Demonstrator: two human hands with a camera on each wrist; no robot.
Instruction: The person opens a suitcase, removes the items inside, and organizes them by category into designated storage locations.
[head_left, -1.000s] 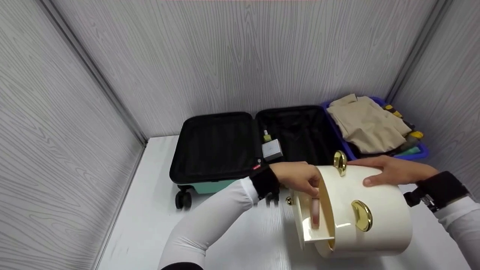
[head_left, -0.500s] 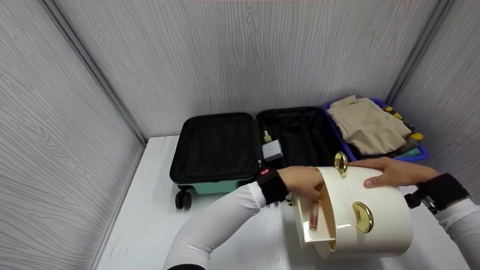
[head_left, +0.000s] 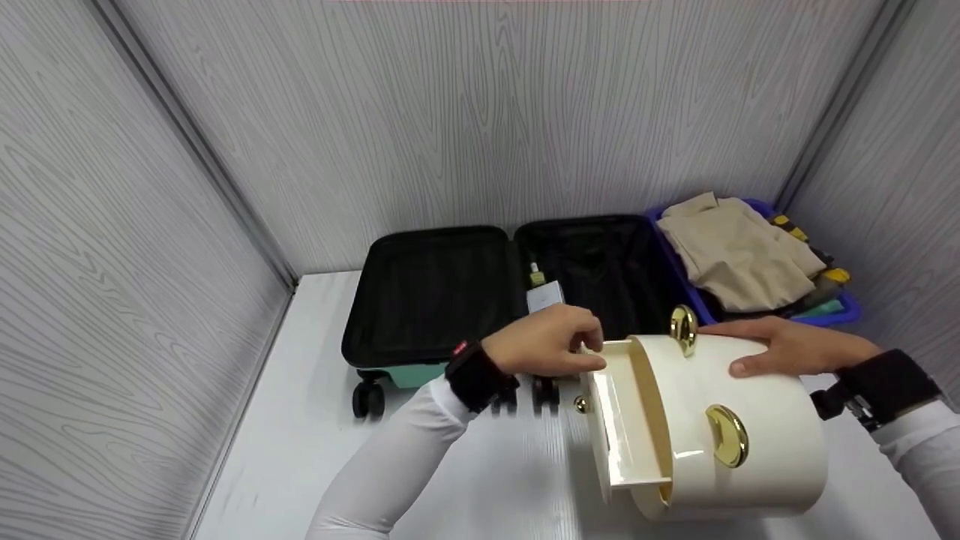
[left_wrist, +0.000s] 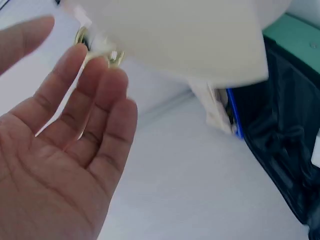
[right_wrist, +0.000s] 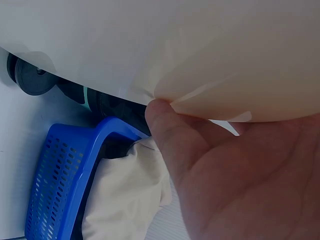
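Note:
A glossy cream storage box (head_left: pixel 742 442) with gold fittings (head_left: pixel 726 435) stands at the front right in the head view. Its drawer (head_left: pixel 634 420), with a small gold knob (head_left: pixel 580 405), is pulled out toward the left, and its bare floor shows. My left hand (head_left: pixel 551 341) is at the drawer's far left corner, thumb tip overlapping the edge. The left wrist view shows that hand (left_wrist: pixel 65 135) with a bare palm and loosely bent fingers. With fingers extended, my right hand (head_left: pixel 795 349) rests on the box's upper side; its thumb (right_wrist: pixel 167 120) touches the cream surface.
Behind the box lies an open suitcase (head_left: pixel 435 300) with black lining, holding a small grey-white box (head_left: pixel 545 295) and a little yellow-green bottle (head_left: pixel 536 276). To its right, a blue basket (right_wrist: pixel 52 175) holds a folded beige cloth (head_left: pixel 742 259). Wood-patterned walls (head_left: pixel 480 112) surround the table.
My left hand has come up out of the drawer and moved left. The small pinkish tube seen in the drawer earlier no longer shows. My right hand and the box have stayed put.

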